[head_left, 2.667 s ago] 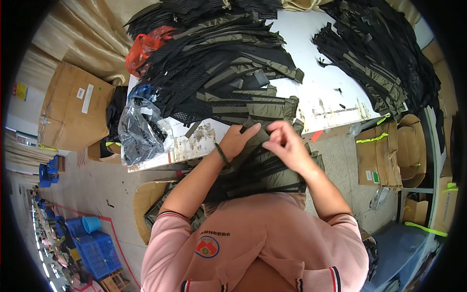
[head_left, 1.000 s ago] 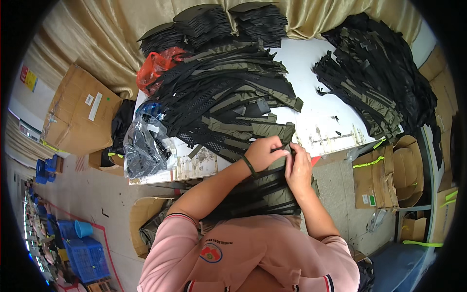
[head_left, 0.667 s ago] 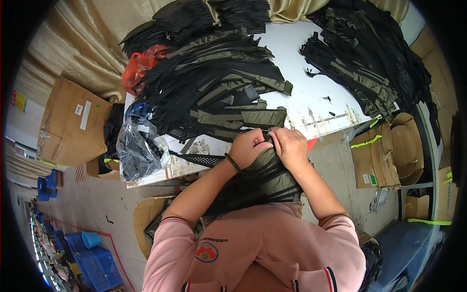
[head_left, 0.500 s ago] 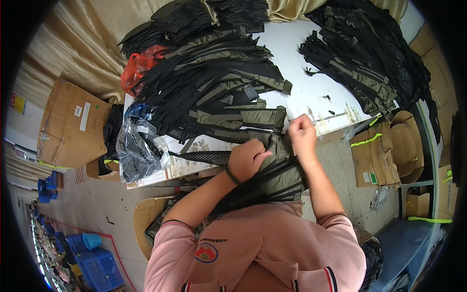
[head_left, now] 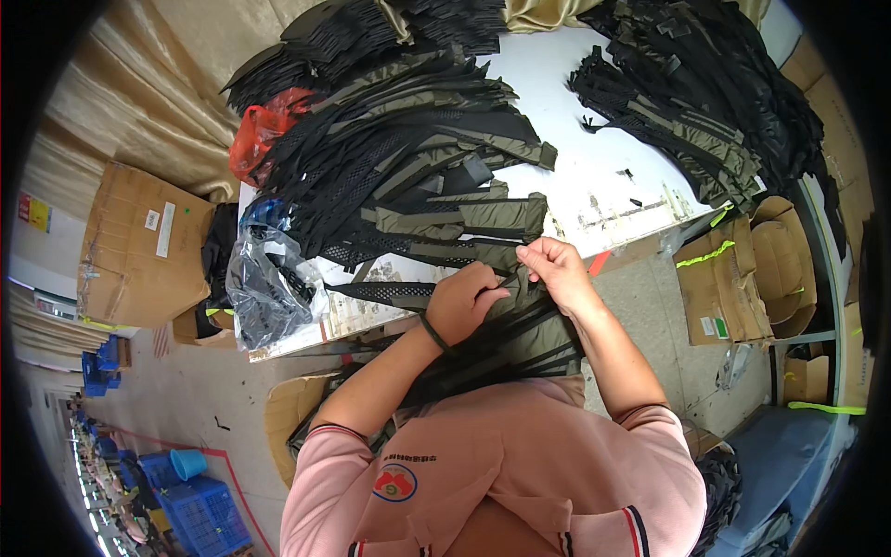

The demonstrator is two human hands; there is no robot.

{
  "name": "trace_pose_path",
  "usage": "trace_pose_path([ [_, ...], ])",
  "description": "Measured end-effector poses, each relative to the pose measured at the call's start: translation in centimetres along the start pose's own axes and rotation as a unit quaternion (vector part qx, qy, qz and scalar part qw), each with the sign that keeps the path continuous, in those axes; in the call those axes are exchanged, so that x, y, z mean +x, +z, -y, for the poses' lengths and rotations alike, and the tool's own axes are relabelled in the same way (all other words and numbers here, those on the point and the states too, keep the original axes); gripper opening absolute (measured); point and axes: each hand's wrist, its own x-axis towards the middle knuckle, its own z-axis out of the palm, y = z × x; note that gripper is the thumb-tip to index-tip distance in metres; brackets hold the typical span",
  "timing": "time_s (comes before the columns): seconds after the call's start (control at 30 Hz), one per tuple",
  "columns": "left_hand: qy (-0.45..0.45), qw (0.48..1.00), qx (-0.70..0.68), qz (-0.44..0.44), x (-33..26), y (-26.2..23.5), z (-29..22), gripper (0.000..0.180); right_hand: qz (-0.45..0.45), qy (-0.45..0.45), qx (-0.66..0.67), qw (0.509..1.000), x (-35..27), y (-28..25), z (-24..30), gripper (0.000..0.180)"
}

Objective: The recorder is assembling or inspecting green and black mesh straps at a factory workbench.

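Observation:
A dark mesh strap with olive fabric runs across the near table edge and under my left hand. The fingers of that hand are curled and closed on the strap. Beside it on the right, my right hand pinches at the olive end of the strapping, thumb and forefinger together; a thin edge or thread between them is too small to make out. More black and olive straps hang over my lap, below both hands. Just beyond my hands a large fanned pile of similar straps covers the table.
The white table has worn front edges. Another strap pile lies at the far right. A red plastic bag and a clear bag are at left. Cardboard boxes stand left, with an open one at right.
My right hand has come down and left, closer to my left hand, onto the olive fabric. My left hand has shifted slightly left, still closed on the strap.

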Motion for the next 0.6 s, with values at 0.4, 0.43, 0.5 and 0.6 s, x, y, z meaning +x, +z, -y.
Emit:
trace_pose_path([
  [0.4,-0.18,0.914,-0.363,0.033,1.3,-1.7,0.9,0.007,-0.043,0.0,0.149,0.988,-0.2,-0.5,-1.2,0.014],
  [0.43,-0.18,0.914,-0.363,0.032,1.3,-1.8,1.2,0.007,0.003,0.021,0.131,0.991,-0.4,-0.5,-1.1,0.011],
  [0.5,-0.186,0.886,-0.425,0.014,1.1,-1.8,2.0,0.008,0.168,0.099,0.149,0.969,-2.2,0.5,0.4,0.011],
  [0.6,-0.196,0.869,-0.453,0.026,1.7,-2.5,0.7,0.009,0.259,0.12,0.305,0.909,-2.9,1.6,-0.2,0.015],
])
